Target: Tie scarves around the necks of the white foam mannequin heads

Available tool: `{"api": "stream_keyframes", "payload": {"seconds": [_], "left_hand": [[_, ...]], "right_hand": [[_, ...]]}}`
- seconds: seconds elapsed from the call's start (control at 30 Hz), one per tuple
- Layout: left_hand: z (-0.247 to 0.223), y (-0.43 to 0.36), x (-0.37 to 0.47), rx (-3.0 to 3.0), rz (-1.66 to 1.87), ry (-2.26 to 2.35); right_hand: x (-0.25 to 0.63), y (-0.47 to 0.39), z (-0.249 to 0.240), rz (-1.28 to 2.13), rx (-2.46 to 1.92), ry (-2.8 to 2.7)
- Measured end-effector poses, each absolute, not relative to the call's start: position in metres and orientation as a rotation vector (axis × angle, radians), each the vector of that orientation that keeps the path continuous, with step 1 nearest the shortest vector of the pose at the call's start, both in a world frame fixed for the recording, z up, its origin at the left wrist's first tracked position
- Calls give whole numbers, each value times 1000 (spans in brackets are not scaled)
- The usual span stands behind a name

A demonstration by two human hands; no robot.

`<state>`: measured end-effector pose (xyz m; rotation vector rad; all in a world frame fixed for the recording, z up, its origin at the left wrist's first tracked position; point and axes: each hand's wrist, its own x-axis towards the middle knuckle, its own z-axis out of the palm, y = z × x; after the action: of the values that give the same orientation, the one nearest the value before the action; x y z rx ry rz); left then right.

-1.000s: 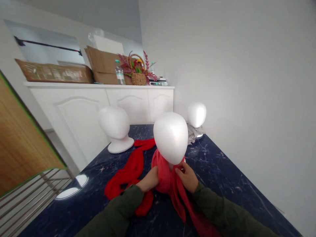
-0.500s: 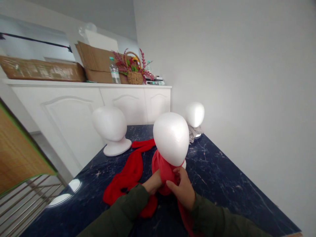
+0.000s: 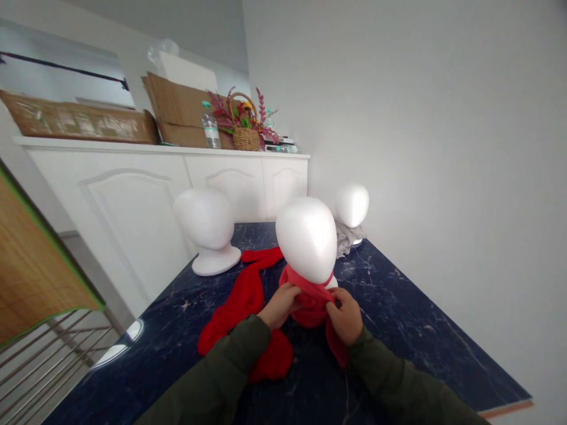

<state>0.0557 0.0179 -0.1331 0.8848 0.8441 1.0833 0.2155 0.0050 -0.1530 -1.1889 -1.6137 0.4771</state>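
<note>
A white foam mannequin head [image 3: 306,239] stands on the dark blue marble table [image 3: 398,319] right in front of me. A red scarf [image 3: 310,298] is wrapped around its neck. My left hand [image 3: 280,304] grips the scarf at the left of the neck. My right hand [image 3: 345,316] grips it at the right, with a scarf end hanging below it. More red scarf [image 3: 241,298] trails across the table to the left and behind the head.
Two other white foam heads stand on the table, one at the left [image 3: 206,227] and one at the far right [image 3: 352,206] on grey cloth. A white cabinet [image 3: 155,195] behind carries cardboard boxes, a water bottle [image 3: 211,127] and a flower basket [image 3: 245,133]. Railing at lower left.
Both hands have moved up and apart to either side of the neck, and the scarf now sits tighter under the head. The long scarf tail at the lower right is drawn in.
</note>
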Motion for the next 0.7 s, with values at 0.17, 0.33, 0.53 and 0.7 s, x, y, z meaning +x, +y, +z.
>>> {"api": "stream_keyframes", "payload": {"seconds": [0.17, 0.33, 0.53, 0.7], "left_hand": [[-131, 31, 22, 779, 977, 843], [-125, 34, -7, 841, 800, 869], [-128, 35, -13, 1050, 885, 806], [-133, 37, -6, 1014, 1115, 788]], "right_hand": [[228, 22, -158, 471, -1214, -1601], [231, 35, -165, 529, -1210, -1619], [227, 50, -182, 578, -1258, -1544], [221, 51, -188, 881, -1165, -1344]]}}
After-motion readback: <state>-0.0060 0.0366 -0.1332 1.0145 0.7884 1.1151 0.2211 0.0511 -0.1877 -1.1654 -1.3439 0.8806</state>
